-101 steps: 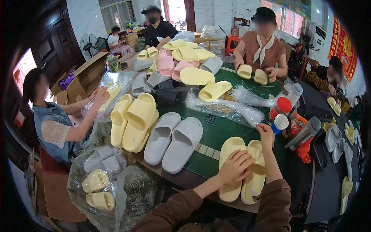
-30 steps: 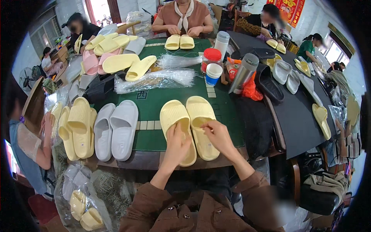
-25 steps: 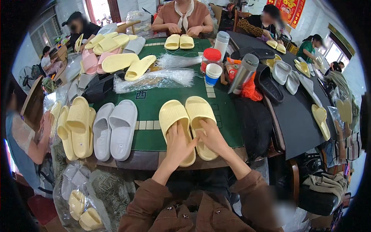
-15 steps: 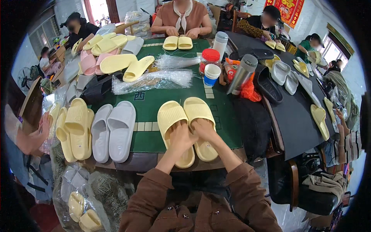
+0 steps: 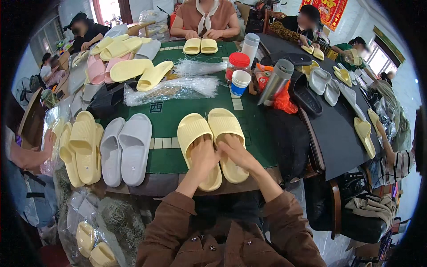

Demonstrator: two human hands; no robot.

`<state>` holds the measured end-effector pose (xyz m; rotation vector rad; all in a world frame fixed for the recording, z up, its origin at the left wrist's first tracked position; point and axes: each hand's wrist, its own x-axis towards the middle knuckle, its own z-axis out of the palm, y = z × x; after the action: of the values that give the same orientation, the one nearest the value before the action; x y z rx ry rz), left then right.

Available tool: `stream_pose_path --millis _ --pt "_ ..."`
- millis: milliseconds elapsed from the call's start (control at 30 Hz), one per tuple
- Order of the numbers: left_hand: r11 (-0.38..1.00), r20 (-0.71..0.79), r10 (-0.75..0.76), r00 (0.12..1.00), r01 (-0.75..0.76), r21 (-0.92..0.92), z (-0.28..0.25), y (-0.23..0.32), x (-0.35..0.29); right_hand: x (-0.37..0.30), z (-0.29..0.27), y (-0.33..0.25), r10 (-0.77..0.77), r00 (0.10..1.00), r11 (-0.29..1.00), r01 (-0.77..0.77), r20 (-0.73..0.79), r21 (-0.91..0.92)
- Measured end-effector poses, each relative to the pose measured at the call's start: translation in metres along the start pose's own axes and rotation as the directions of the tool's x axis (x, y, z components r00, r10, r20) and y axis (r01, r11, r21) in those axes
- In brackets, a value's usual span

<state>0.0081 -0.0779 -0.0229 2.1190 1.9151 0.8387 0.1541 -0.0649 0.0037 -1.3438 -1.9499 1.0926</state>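
A pair of pale yellow slide slippers lies side by side at the table's near edge, toes pointing away: a left slipper (image 5: pixel 208 181) and a right slipper (image 5: pixel 235 172). My left hand (image 5: pixel 203 156) reaches into the left slipper, its fingers passing under the ribbed strap and its thumb at the inner side. Into the right slipper goes my right hand (image 5: pixel 236 151), its thumb meeting my left one between the pair. Both hands look closed on the slippers' inner sides, though the straps hide the fingertips.
Left of me stand grey slippers (image 5: pixel 134 155) and several yellow slippers (image 5: pixel 84 147). Bundles of clear plastic strips (image 5: pixel 173 91) lie ahead, beside a paper cup (image 5: pixel 240 82), a red-lidded jar (image 5: pixel 237 64) and a steel flask (image 5: pixel 276 82). Across the table a person handles another yellow pair (image 5: pixel 201 46).
The view has shifted slightly. My hands stay inside the yellow pair, with only small finger movements. At the far right, another person's hand has moved up to a yellow slipper.
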Motion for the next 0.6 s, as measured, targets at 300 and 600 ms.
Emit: stream_pose_path --millis 300,600 --pt "0.968 0.165 -0.221 0.961 0.237 -0.082 0.001 0.006 0.008 0.004 -0.042 -0.019 -0.158 0.965 0.987 0.149 -0.208 -0.058" --pt "0.962 0.219 -0.222 0.950 0.250 -0.108 -0.006 0.012 0.010 0.144 -0.035 0.039 -0.239 0.956 0.953 0.197 -0.172 -0.229"
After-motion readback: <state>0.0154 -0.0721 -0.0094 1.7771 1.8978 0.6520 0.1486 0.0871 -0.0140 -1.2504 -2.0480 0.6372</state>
